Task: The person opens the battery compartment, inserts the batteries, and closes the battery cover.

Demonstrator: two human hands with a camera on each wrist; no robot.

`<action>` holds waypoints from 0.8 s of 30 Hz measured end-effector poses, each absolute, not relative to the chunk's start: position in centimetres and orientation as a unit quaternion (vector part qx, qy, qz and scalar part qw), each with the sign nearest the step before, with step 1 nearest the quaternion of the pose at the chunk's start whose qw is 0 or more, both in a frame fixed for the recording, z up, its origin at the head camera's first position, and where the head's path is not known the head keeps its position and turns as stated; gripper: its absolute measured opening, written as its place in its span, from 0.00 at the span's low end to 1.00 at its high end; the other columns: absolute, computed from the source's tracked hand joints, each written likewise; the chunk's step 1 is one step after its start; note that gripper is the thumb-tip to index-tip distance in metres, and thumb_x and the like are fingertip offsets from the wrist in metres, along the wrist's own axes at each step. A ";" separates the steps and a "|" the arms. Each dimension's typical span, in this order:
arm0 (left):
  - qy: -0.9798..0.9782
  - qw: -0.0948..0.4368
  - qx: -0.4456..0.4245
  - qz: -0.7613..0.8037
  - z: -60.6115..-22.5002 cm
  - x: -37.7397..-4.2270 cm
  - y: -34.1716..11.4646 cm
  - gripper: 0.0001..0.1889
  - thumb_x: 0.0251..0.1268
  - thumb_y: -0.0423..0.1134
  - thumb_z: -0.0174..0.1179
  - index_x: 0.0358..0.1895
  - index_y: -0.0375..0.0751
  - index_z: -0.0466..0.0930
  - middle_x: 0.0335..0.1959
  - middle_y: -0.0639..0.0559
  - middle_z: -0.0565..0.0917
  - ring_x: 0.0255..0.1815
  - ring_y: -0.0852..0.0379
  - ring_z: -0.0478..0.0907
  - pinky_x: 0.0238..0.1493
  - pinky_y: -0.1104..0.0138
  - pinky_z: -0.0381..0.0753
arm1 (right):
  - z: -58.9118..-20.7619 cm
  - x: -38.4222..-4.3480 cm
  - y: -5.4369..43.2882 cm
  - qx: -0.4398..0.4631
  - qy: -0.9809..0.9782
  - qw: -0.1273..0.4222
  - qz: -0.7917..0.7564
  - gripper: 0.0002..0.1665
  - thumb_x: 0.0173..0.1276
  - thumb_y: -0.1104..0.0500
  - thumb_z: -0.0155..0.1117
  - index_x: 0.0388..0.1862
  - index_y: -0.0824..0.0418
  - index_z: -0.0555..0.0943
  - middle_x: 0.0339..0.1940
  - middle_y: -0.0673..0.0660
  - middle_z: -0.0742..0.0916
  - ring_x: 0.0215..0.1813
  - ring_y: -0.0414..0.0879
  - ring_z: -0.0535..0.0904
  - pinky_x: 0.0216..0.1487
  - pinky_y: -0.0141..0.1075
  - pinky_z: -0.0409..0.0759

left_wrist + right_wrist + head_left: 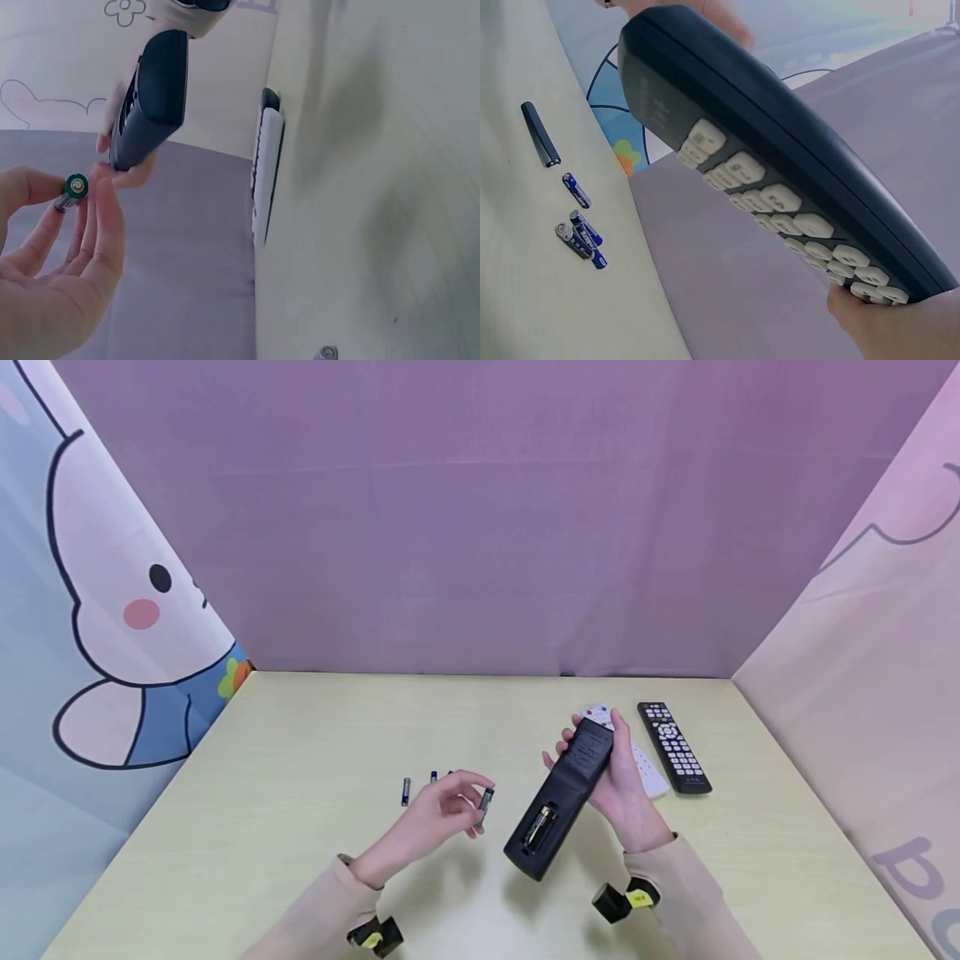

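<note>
My left hand [442, 808] pinches a small battery [73, 190] with a green end between thumb and fingertip, just left of a black remote control [577, 777]. That remote is gripped by my right hand [624, 785], back side facing up and tilted above the table. Its battery compartment is uncovered, and one dark, gold-ended battery [539, 828] lies inside. In the right wrist view the remote's pale buttons [781, 199] face away from the head camera. A gap separates the pinched battery from the remote.
Several blue batteries [585, 232] lie on the table [315, 727], partly behind my left hand in the head view. Near them is a narrow dark cover-like piece [540, 135]. To the right, a white remote [647, 772] and another black remote [675, 748] lie side by side.
</note>
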State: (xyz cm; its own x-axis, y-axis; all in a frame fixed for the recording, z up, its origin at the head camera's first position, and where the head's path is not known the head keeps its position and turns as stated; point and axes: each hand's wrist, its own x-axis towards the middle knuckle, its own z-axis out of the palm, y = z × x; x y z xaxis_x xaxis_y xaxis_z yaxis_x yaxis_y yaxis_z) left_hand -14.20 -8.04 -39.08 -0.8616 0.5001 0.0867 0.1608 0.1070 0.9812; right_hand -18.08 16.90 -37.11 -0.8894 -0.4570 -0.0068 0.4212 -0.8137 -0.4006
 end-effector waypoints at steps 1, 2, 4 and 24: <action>0.733 0.135 0.227 0.627 -39.0 -14.1 -7.9 0.19 0.54 0.23 0.50 0.52 0.34 0.70 0.32 0.45 0.74 0.28 0.57 0.77 0.32 0.63 0.80 | -37.1 -18.1 16.9 -0.046 0.196 0.232 -0.952 0.28 0.63 0.36 0.45 0.39 0.59 0.70 0.31 0.54 0.74 0.34 0.47 0.73 0.52 0.45 0.69; 0.736 0.134 0.226 0.623 -38.9 -13.9 -7.8 0.19 0.54 0.23 0.51 0.52 0.36 0.71 0.32 0.45 0.74 0.28 0.58 0.77 0.32 0.64 0.80 | -37.2 -18.1 16.9 -0.048 0.194 0.233 -0.952 0.28 0.63 0.36 0.44 0.39 0.59 0.70 0.30 0.54 0.74 0.34 0.47 0.73 0.53 0.45 0.69; 0.746 0.131 0.227 0.613 -38.6 -13.6 -7.5 0.19 0.53 0.24 0.51 0.51 0.37 0.72 0.32 0.45 0.74 0.28 0.59 0.76 0.32 0.66 0.79 | -37.2 -18.1 16.9 -0.053 0.191 0.235 -0.952 0.28 0.63 0.36 0.44 0.39 0.60 0.70 0.30 0.54 0.74 0.34 0.47 0.73 0.53 0.45 0.68; 0.803 0.002 0.290 0.521 -38.0 -11.2 -4.9 0.19 0.49 0.24 0.56 0.48 0.38 0.77 0.28 0.50 0.76 0.27 0.65 0.72 0.29 0.74 0.76 | -36.9 -18.4 16.3 -0.031 0.194 0.220 -0.956 0.28 0.61 0.35 0.46 0.42 0.58 0.66 0.30 0.54 0.75 0.32 0.46 0.72 0.51 0.46 0.68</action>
